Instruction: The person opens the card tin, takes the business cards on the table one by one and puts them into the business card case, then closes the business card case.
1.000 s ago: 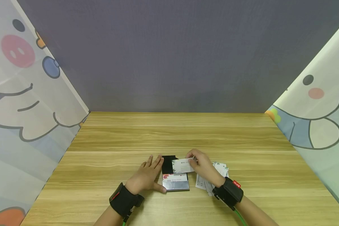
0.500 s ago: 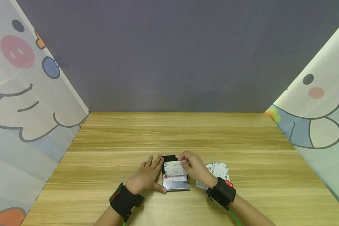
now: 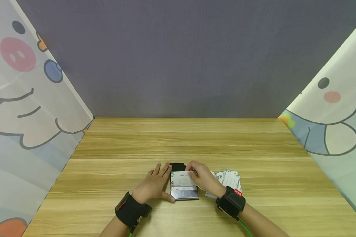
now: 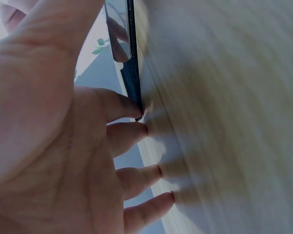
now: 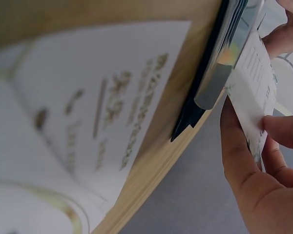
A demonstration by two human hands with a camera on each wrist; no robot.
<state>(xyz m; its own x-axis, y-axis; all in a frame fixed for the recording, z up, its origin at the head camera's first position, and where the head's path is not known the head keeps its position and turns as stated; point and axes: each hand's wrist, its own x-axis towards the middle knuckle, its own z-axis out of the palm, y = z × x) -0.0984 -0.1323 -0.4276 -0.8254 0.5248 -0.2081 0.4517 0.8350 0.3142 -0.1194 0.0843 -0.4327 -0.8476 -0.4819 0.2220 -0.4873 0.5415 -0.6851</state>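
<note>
A black card case with a silvery metal band (image 3: 185, 195) lies on the wooden table. My left hand (image 3: 150, 188) rests beside it with spread, straight fingers, the thumb and index fingertip at the case's left edge. In the left wrist view the index finger (image 4: 122, 106) meets the case's dark edge (image 4: 131, 78). Between thumb and fingers, my right hand (image 3: 204, 177) pinches a white business card (image 3: 181, 179) with leaf prints. That card covers the middle of the case, its lower edge near the metal band; a strip of another printed card (image 3: 184, 189) shows below it.
Several loose white cards (image 3: 231, 179) lie overlapping to the right of the case, partly behind my right wrist. A grey panel (image 3: 184, 65) rises behind the wooden table (image 3: 130, 138). Cartoon-printed sheets flank both sides. Each wrist wears a black strap with a green cable.
My right hand has moved left and slightly toward me, bringing the pinched card from the case's upper right to over its middle. The left hand has stayed in place.
</note>
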